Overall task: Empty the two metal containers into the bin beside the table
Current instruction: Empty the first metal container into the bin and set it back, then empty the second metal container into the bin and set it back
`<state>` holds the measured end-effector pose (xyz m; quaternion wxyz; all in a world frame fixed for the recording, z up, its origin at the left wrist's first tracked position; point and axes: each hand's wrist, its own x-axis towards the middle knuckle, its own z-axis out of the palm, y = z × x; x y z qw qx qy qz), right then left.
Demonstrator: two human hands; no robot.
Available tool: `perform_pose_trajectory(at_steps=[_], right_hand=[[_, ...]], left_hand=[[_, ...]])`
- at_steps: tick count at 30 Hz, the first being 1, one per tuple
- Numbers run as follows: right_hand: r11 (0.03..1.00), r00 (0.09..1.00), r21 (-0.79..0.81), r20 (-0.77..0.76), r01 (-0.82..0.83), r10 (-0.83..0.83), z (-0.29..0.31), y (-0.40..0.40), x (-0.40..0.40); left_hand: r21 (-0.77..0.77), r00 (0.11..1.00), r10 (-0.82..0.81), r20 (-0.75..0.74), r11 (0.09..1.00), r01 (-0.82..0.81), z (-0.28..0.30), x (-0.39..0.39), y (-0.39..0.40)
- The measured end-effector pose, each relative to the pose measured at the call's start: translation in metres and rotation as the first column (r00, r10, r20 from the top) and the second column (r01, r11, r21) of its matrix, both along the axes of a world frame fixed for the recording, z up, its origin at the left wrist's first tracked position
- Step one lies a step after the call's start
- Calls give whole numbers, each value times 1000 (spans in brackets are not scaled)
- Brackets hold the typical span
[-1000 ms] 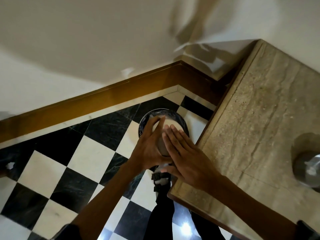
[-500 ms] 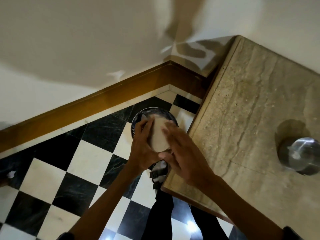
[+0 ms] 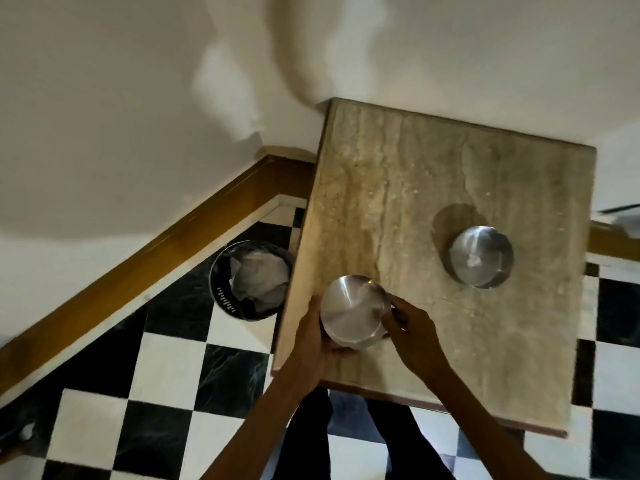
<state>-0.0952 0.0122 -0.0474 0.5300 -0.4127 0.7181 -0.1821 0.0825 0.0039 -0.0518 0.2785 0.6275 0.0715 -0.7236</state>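
A round, shiny steel container sits between both hands above the near left corner of the beige stone tabletop; the left hand cups its left side, the right hand clasps its right wall; a second steel container stands well apart; a black round bin holding crumpled white paper stands on the floor just beside the table.

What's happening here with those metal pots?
A person is holding one metal container between the left hand and right hand, just over the near left corner of the stone table. It looks empty inside. The second container stands alone on the table with something pale in it. The bin on the floor holds crumpled paper.
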Motion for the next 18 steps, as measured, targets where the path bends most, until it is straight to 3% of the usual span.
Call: perform_pose_trajectory(at_steps=[5,11,16,18], right_hand=[[996,992,34,-100,79,-75,-11,3,-45],[996,988,39,-138,76,-70,-20,2,-61],[988,987,18,-50,153,-152,-21,2,-71],[969,971,62,-11,240,-240,-19,4,-78]], left_hand=[[-1,970,-132,202,991,135,-6,-50,-5],[-101,930,-89,356,986,133,-6,-85,-4],[-141,880,-26,475,984,105,-17,-95,0],[-150,793,-77,604,966,209,-21,-96,4]])
